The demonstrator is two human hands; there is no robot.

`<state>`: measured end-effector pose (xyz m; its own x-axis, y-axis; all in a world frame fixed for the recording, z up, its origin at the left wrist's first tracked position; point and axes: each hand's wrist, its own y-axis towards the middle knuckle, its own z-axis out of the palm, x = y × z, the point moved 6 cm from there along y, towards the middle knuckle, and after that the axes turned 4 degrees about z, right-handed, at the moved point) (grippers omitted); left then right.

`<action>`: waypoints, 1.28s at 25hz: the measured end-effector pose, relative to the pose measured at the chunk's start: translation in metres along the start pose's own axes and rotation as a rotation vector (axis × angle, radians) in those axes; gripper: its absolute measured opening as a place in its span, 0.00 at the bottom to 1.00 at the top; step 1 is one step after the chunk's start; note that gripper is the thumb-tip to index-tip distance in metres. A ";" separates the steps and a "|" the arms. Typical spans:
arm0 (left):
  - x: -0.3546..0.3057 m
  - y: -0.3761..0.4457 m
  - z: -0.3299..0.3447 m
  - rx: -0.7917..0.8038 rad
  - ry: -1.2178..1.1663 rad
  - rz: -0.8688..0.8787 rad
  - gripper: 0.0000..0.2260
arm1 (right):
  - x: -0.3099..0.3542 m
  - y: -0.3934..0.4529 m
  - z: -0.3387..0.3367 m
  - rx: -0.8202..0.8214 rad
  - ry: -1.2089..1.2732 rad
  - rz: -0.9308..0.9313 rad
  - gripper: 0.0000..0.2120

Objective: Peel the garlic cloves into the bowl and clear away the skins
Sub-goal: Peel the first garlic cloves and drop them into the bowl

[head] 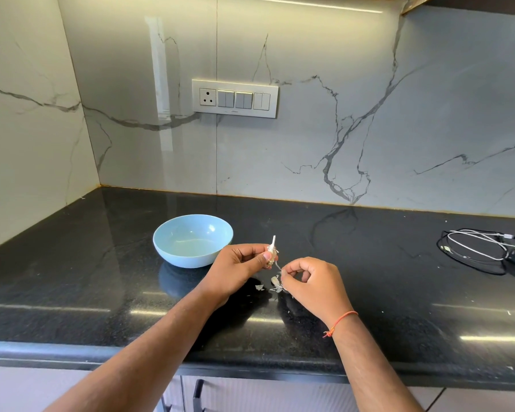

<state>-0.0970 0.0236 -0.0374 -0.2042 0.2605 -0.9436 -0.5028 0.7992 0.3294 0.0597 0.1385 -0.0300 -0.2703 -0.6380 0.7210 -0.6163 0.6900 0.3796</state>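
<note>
Just below the middle of the frame, over the black counter [72, 292], both hands are busy with one piece of garlic. The left hand [235, 272] has its thumb and fingers closed around the garlic [271, 250], holding it roughly upright, so its long axis runs up and down with the pale pointed stalk sticking out above the fingertips. The right hand [309, 281] sits just beside it, lower and to the right, pinching a thin strip of skin [278, 266] that stretches between the two hands. So the hands are close together but not touching, joined only by that strip.

The blue bowl [193, 240] stands to the upper left of the hands, almost touching the left knuckles. It looks empty of cloves, though glare on its floor makes that hard to swear to. The left hand is plainly the nearer one, so I'd guess a peeled clove would go in with a short swing up and to the left.

A few loose skins [272, 285] lie on the counter right under the right hand. A clove may be among them; I can't tell.

At the right edge lies a tangle of cables [476, 248], well apart from the work.
</note>
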 end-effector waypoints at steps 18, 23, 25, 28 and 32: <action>0.002 -0.001 0.009 0.100 0.102 0.027 0.08 | 0.002 0.011 0.000 -0.012 0.374 0.061 0.01; -0.002 -0.002 0.012 0.134 0.227 0.104 0.09 | 0.002 0.012 0.001 -0.009 0.373 0.100 0.07; -0.004 -0.002 0.011 0.141 0.258 0.109 0.09 | 0.001 0.013 0.002 -0.009 0.369 0.096 0.08; -0.004 -0.003 0.011 0.158 0.280 0.123 0.09 | 0.000 0.016 0.004 0.020 0.429 0.091 0.10; -0.001 -0.001 0.011 0.171 0.237 0.105 0.09 | 0.001 0.017 0.006 0.057 0.540 0.120 0.11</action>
<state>-0.0868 0.0281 -0.0369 -0.4479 0.2289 -0.8643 -0.3239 0.8595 0.3955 0.0440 0.1475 -0.0263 0.0674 -0.2801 0.9576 -0.6480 0.7175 0.2555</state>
